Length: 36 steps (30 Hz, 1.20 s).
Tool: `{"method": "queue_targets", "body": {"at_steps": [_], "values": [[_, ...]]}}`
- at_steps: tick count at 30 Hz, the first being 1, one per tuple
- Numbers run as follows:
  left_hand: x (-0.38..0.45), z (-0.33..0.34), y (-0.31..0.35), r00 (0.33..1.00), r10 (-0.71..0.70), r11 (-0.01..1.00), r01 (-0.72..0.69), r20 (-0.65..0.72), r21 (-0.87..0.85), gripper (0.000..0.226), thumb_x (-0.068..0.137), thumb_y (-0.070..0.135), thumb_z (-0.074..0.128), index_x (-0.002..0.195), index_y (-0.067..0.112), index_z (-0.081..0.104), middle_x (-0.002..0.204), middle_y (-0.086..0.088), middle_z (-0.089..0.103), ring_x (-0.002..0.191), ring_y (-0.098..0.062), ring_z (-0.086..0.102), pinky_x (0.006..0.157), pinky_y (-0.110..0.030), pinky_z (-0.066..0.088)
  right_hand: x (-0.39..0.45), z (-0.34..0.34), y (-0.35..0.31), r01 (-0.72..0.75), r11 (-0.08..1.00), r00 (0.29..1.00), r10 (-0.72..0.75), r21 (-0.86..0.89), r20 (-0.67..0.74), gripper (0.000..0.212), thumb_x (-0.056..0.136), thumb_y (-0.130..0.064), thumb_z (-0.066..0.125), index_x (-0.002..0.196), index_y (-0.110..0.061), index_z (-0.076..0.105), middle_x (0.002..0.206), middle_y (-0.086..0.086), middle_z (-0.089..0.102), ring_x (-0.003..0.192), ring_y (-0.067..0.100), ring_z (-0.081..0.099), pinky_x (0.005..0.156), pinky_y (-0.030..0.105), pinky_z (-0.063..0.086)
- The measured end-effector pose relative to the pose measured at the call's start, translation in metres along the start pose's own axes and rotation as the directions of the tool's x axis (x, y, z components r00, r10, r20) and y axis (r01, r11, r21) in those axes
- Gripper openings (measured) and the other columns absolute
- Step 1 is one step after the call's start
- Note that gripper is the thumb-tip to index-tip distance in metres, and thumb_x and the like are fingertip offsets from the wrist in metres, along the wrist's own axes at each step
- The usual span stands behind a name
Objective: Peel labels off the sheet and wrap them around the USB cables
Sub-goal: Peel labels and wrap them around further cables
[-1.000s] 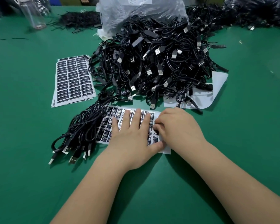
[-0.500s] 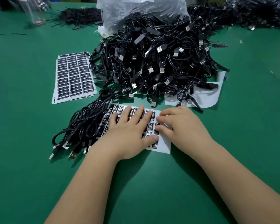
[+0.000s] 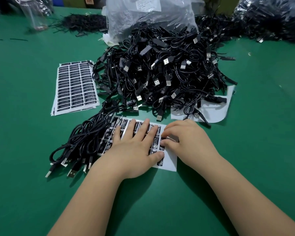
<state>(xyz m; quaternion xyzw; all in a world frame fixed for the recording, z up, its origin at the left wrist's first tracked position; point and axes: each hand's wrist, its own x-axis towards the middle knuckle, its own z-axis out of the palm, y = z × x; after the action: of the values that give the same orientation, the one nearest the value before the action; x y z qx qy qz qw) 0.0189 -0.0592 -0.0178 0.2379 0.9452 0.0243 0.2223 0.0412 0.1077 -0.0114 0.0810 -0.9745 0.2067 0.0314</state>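
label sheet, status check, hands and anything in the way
Left hand flat, pressing label sheet down. Right hand fingertips picking at a label. Cable bundle overlaps sheet's left edge.

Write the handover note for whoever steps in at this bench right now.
Left hand: flat, fingers spread, pressing the label sheet onto the table.
Right hand: fingers curled at the sheet's right side, picking at a label; not clearly lifted yet.
Small cable bundle lies left of the sheet; big cable pile behind it; spare sheets at far left.
Done: the sheet's right part is already bare.
Left: finish peeling this label, wrap it round a cable, repeat.
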Motion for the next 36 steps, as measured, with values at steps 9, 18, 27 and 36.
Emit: {"method": "queue_targets", "body": {"at_steps": [9,18,27,36], "values": [[0.003,0.003,0.0,1.0,-0.006,1.0,0.006,-0.029,0.0,0.072,0.088,0.07,0.012,0.143,0.042,-0.026,0.15,0.016,-0.036,0.139,-0.017,-0.035,0.108,-0.05,-0.024,0.002,-0.001,0.002,0.004,1.0,1.0,-0.004,0.026,-0.008,0.015,0.086,-0.035,0.065,0.092,-0.025,0.075,0.104,-0.012,0.067,0.099,0.013,0.047,0.084,0.022,0.03],[0.004,0.003,0.001,0.993,-0.005,0.998,-0.002,-0.12,-0.055,0.078,0.084,0.072,0.021,0.148,0.043,-0.012,0.157,0.017,-0.02,0.144,-0.016,-0.021,0.113,-0.051,-0.014,-0.002,-0.001,0.002,0.025,0.992,1.0,-0.026,-0.12,-0.003,0.028,0.093,-0.038,0.054,0.105,-0.021,0.073,0.121,-0.01,0.063,0.108,0.018,0.045,0.083,0.02,0.021],[0.002,0.004,-0.002,0.973,0.016,0.992,-0.044,-0.231,-0.116,0.082,0.077,0.077,0.026,0.149,0.044,0.006,0.159,0.02,-0.005,0.143,-0.009,-0.01,0.112,-0.045,-0.007,-0.004,0.003,-0.003,-0.066,0.997,0.995,0.063,-0.041,-0.078,0.023,0.091,-0.036,0.057,0.104,-0.026,0.073,0.11,-0.009,0.068,0.109,0.015,0.05,0.086,0.023,0.032],[0.004,0.003,-0.003,0.977,0.005,0.993,-0.03,-0.212,-0.113,0.086,0.073,0.079,0.022,0.149,0.045,0.002,0.159,0.019,-0.007,0.144,-0.011,-0.011,0.113,-0.047,-0.007,-0.013,-0.004,-0.004,0.014,0.994,0.987,0.004,0.113,-0.158,0.007,0.081,-0.022,0.063,0.079,-0.022,0.07,0.094,-0.006,0.068,0.096,0.013,0.056,0.085,0.026,0.038]]}}
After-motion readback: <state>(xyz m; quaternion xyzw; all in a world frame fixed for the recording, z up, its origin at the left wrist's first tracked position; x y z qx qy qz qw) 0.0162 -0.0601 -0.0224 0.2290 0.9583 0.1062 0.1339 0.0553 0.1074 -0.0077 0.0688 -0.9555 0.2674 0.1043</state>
